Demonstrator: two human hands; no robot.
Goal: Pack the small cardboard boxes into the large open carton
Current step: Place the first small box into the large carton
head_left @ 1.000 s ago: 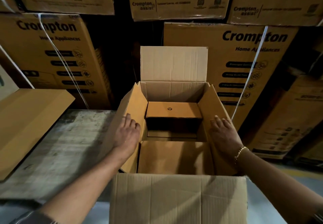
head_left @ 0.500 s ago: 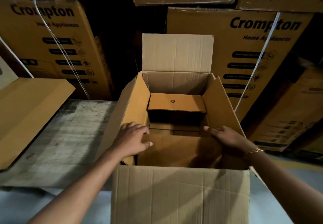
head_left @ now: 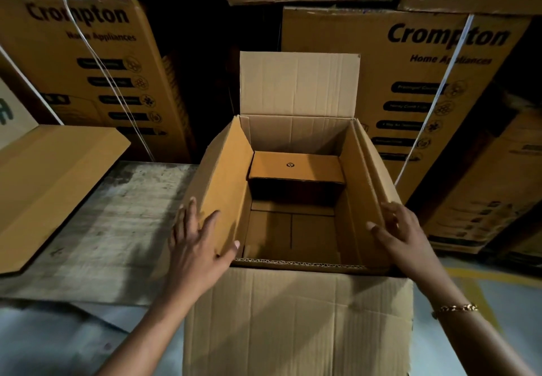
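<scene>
Both forearms reach forward. Left grip [head_left: 202, 246]: fingers straight and splayed, thumb set wide. Right grip [head_left: 406, 237]: fingers extended, loosely spread, palm turned inward.

Carton [head_left: 293, 331]: pale brown outside, ribbed with fine corrugation lines; inner walls warmer orange-tan.
Box [head_left: 296, 167]: orange-tan top with one small black round mark; front face in shadow.
Stack [head_left: 378, 82]: brown, with black "Crompton Home Appliances" lettering and black pill-shaped labels.
Straps [head_left: 465, 30]: white.
Surface [head_left: 117, 229]: grey, streaked pale and dark.
Floor [head_left: 44, 346]: pale grey; yellow lines at right.
Bracelet [head_left: 454, 308]: gold chain.
</scene>
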